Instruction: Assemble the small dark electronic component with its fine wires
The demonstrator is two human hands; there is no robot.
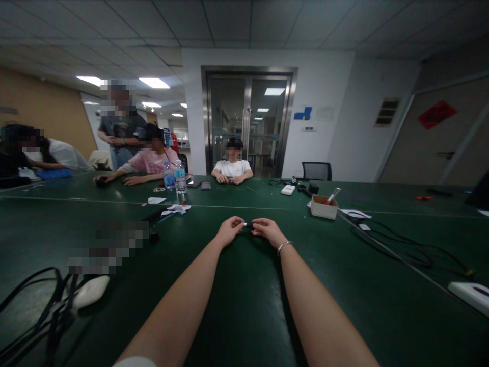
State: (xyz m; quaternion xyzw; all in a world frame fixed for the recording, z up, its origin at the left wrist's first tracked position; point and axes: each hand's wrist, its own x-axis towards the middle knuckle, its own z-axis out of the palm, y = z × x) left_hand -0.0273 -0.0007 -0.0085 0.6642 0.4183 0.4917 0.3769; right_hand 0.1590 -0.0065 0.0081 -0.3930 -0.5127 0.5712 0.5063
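Both arms reach out over the green table (pixel 244 306), with the hands meeting in front of me. Between the fingertips is a small dark object (pixel 249 225) with a whitish or silvery end on the left; it is too small to tell its kind. My left hand (pixel 229 230) pinches the light end. My right hand (pixel 270 232), with a silver bangle (pixel 284 247) at its wrist, pinches the dark end. The fingers cover much of the object.
Right of my hands stands a small box (pixel 324 208) with a tube-like item. Black cables (pixel 405 250) lie at the right, more cables (pixel 57 311) and a white mouse-like object (pixel 91 291) at the left. Water bottles (pixel 180 178) stand further back. Several people sit or stand around the table.
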